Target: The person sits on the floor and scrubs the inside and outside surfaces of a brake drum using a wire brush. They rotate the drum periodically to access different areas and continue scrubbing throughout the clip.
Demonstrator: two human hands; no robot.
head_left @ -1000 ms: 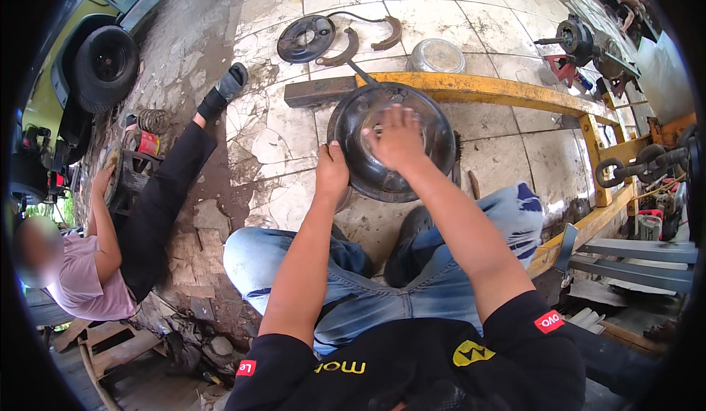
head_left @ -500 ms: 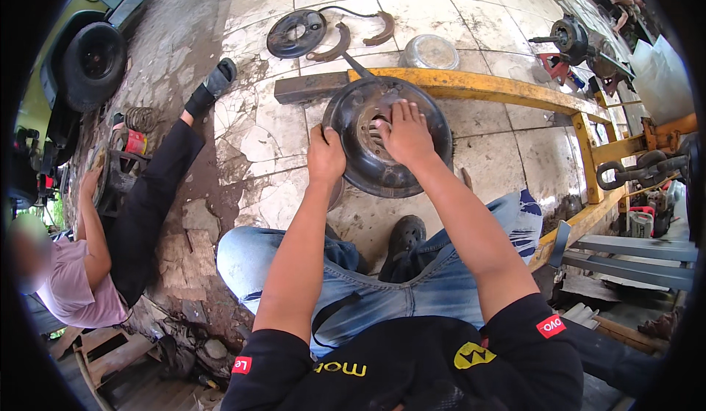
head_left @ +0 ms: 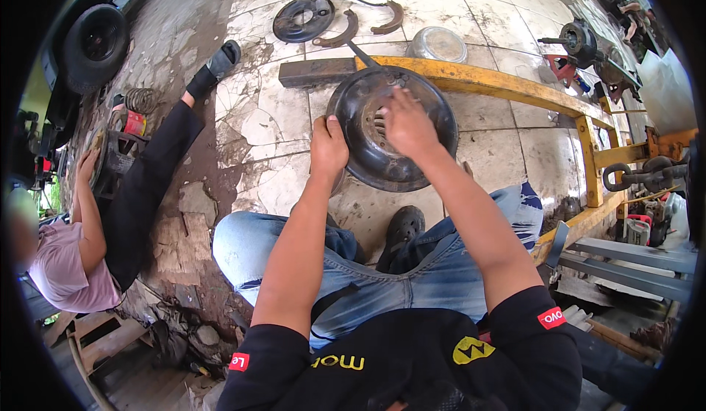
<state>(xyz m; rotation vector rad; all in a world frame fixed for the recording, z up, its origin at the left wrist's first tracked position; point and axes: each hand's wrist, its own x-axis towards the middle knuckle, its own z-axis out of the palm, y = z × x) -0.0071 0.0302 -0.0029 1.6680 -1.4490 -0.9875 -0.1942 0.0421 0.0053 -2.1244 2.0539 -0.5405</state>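
Note:
A round black brake backing plate (head_left: 430, 150) is tilted before me against the yellow frame, with a slotted opening near its middle. My left hand (head_left: 329, 145) grips its left rim, the thumb on the near face. My right hand (head_left: 408, 126) lies over the plate just right of the opening. Its fingers stretch toward the upper part and are somewhat blurred; I see nothing held in them. Beyond the frame, a second backing plate (head_left: 304, 19) and two curved brake shoes (head_left: 340, 30), (head_left: 390, 18) rest on the tiles.
A yellow steel frame (head_left: 500, 91) crosses behind the plate and bends down my right side, where a chain (head_left: 636, 176) hangs. A round metal pan (head_left: 439, 45) sits beyond it. At left, another person (head_left: 81, 253) sits with a leg outstretched near a coil spring (head_left: 142, 100) and a tyre (head_left: 95, 47).
My right hand has shifted over the plate, its spread fingers now drawn closer together and blurred. My left hand keeps its grip. The whole view has shifted slightly.

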